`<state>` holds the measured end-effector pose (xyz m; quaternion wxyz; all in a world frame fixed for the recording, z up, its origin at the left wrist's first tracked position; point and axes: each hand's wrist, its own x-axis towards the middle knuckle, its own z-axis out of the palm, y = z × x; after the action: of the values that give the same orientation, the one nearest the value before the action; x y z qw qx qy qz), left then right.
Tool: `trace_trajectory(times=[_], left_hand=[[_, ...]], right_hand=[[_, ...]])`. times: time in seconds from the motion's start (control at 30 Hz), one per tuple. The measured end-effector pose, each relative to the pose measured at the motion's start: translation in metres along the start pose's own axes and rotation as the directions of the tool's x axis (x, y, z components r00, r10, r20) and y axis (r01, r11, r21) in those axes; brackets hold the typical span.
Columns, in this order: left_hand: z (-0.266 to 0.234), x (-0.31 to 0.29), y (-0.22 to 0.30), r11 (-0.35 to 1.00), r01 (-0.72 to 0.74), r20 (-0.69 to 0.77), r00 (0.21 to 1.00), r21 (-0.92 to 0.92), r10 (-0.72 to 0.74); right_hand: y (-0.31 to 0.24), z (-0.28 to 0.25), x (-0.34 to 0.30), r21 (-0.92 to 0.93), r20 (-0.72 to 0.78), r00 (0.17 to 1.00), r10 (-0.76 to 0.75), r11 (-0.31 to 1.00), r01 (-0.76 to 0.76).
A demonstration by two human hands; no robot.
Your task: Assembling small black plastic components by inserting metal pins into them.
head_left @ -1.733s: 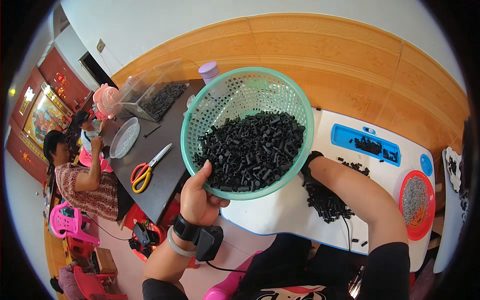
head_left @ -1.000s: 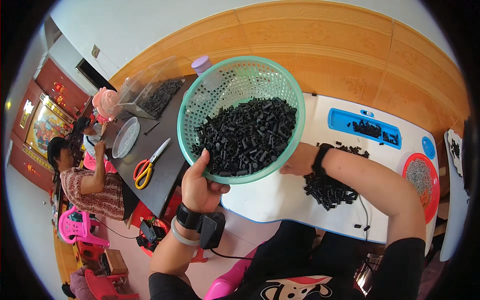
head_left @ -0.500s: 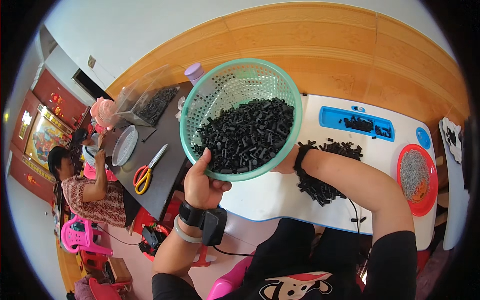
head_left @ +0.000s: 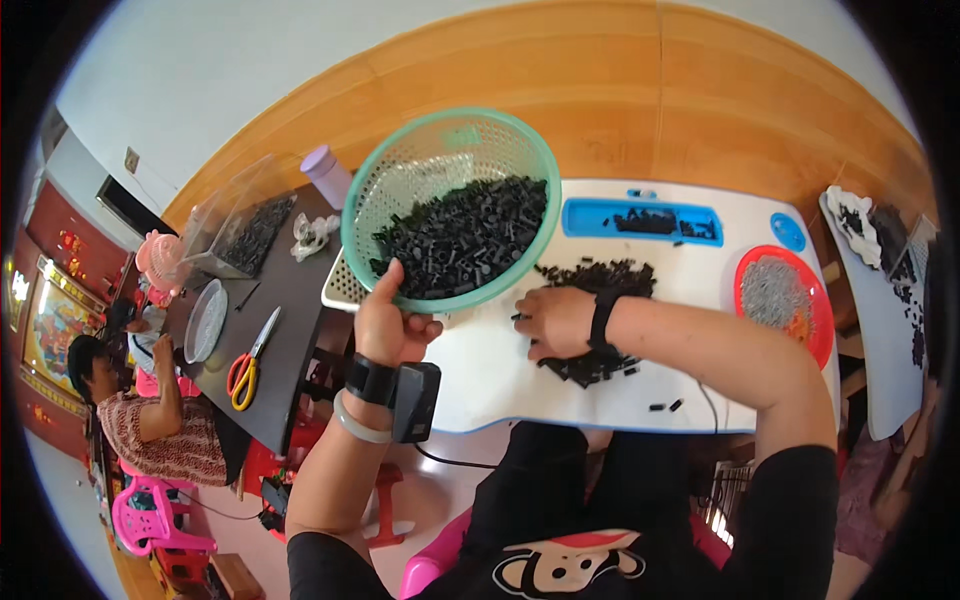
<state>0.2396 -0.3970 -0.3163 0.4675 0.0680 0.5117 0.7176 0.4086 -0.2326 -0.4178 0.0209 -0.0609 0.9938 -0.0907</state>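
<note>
My left hand (head_left: 391, 322) grips the near rim of a mint-green perforated plastic basket (head_left: 548, 225), thumb inside and fingers curled beneath. The basket is raised and tilted toward me. Inside lie a great many short black plastic tubes (head_left: 465, 235). My right hand (head_left: 556, 320) rests palm down at the left side of a loose heap of similar black pieces (head_left: 590, 368) on the white table (head_left: 480, 380). Its fingers are slightly apart, with a small black piece showing by the fingertips. The palm hides part of the heap.
A blue tray (head_left: 580, 218) is set in the table's far side. At right stands a red dish (head_left: 822, 335) of grey metal pieces. On the dark table at left are scissors (head_left: 246, 370), a clear bin (head_left: 215, 225) and a purple bottle (head_left: 325, 175); a person (head_left: 165, 430) sits beyond.
My right hand has come out from behind the basket and now lies on the heap. The basket, still in my left hand, appears farther left. The whole view has shifted.
</note>
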Motion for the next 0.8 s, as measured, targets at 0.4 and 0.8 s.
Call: trace_trajectory(times=[0.4,0.8], left_hand=[[0.067,0.041,-0.036,0.999,0.037,0.016,0.999,0.023,-0.037],[0.073,0.089,-0.059,0.975,0.154,-0.064,0.987,0.158,-0.145]], right_hand=[[0.037,-0.006,0.011,0.007,0.080,0.917,0.392,0.919,-0.394],[0.033,0.002,-0.007,0.024,-0.020,0.968,0.251,0.968,-0.250]])
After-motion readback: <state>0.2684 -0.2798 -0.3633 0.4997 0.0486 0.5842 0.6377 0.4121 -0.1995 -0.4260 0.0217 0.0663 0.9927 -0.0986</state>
